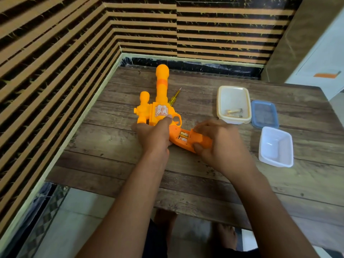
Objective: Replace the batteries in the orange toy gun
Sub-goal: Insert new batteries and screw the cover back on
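You have one orange toy gun on the one worktop. Count two fitted batteries showing in its open compartment, and two loose batteries in a tub, so four batteries in sight. There are two open tubs on the right: one cream tub farther off and one white tub nearer. You have one blue lid and one screwdriver, partly hidden behind the gun.

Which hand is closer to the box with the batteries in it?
The right hand. It holds the handle of the toy gun, just in front and left of the box, not touching it. The left hand grips the gun's body, farther to the left.
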`<state>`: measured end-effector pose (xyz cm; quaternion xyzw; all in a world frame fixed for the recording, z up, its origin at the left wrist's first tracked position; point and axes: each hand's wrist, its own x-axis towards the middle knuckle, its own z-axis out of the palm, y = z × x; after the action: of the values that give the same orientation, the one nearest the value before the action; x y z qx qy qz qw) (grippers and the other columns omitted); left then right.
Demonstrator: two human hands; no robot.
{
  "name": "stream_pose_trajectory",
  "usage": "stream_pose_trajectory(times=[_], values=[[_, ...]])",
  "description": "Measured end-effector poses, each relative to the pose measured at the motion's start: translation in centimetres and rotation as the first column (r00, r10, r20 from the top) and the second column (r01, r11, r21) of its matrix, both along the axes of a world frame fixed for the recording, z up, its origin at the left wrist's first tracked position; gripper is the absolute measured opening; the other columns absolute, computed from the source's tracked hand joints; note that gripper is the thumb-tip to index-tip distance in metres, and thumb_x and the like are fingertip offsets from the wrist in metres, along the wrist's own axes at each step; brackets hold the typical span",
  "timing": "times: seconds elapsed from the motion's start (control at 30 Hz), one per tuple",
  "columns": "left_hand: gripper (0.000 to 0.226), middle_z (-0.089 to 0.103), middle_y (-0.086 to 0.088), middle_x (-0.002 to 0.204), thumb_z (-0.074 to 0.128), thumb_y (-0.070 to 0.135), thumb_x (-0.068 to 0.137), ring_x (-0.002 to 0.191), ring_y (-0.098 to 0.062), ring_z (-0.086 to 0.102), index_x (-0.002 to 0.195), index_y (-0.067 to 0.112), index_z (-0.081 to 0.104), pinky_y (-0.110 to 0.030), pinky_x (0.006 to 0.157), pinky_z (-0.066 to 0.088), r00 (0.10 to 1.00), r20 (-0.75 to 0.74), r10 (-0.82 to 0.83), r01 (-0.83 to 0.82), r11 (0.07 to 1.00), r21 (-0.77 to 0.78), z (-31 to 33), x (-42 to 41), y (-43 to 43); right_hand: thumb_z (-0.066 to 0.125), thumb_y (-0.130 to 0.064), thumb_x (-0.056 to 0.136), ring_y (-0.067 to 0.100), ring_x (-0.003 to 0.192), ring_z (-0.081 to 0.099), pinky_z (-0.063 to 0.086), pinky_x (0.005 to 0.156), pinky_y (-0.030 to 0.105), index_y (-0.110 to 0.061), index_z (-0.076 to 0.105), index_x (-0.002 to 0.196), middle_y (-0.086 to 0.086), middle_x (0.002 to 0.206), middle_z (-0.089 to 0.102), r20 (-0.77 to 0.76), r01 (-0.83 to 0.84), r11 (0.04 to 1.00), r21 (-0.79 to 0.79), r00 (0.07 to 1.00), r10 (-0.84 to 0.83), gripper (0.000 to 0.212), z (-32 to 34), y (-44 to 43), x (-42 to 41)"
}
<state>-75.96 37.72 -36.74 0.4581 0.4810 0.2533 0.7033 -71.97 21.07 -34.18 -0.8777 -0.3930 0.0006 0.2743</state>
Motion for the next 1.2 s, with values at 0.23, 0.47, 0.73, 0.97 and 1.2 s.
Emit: stream_pose_trajectory(times=[0.23,0.47,0.73,0.97,1.2], values=[[0.065,0.075,-0.010,0.118,0.092,0.014,0.071,0.097,-0.035,0.077,0.129,0.013,0.061,-0.054,0.057,0.064,1.000,-0.009,0.008,-0.008,0.999,-0.036,-0.1,0.0,0.3,0.078,-0.020,0.074,0.030,0.096,0.071,0.057,0.086,0.034,-0.011,0.082,0.101,0.007,0.108,0.075,0.028,-0.040,0.999,0.007,0.999,0.040,0.029,-0.2,0.3,-0.1],[0.059,0.075,-0.010,0.115,0.091,0.010,0.076,0.095,-0.032,0.077,0.127,0.011,0.061,-0.045,0.052,0.063,1.000,-0.012,0.004,-0.004,0.999,-0.039,0.2,0.0,0.3,0.082,-0.023,0.076,0.028,0.106,0.070,0.050,0.093,0.029,-0.013,0.081,0.111,0.006,0.114,0.077,-0.020,-0.079,0.993,-0.084,0.997,0.078,0.037,0.0,-0.5,0.5],[0.063,0.073,-0.008,0.118,0.092,0.012,0.074,0.100,-0.033,0.075,0.128,0.013,0.059,-0.058,0.074,0.065,1.000,-0.023,0.010,-0.011,1.000,-0.024,0.3,-0.1,0.2,0.068,-0.037,0.070,0.030,0.092,0.072,0.061,0.078,0.044,-0.016,0.080,0.097,0.003,0.100,0.077,-0.002,-0.111,0.993,-0.028,0.994,0.111,0.035,0.4,0.9,-1.1],[0.057,0.074,-0.011,0.116,0.089,0.005,0.077,0.095,-0.034,0.076,0.127,0.010,0.061,-0.059,0.078,0.064,1.000,0.014,0.020,-0.019,0.999,-0.044,0.5,-0.1,0.1,0.060,-0.045,0.075,0.027,0.084,0.072,0.060,0.072,0.041,-0.019,0.078,0.094,0.000,0.097,0.075,-0.008,-0.192,0.980,-0.048,0.981,0.192,0.037,0.1,1.4,-1.6],[0.055,0.077,-0.010,0.114,0.090,0.005,0.075,0.096,-0.034,0.077,0.124,0.011,0.066,-0.062,0.083,0.063,0.999,0.022,0.025,-0.024,0.999,-0.031,0.2,-0.1,0.1,0.061,-0.044,0.076,0.027,0.093,0.071,0.060,0.075,0.045,-0.018,0.078,0.096,0.002,0.102,0.072,-0.021,-0.142,0.987,-0.075,0.990,0.141,0.037,-0.7,2.0,-1.4]])
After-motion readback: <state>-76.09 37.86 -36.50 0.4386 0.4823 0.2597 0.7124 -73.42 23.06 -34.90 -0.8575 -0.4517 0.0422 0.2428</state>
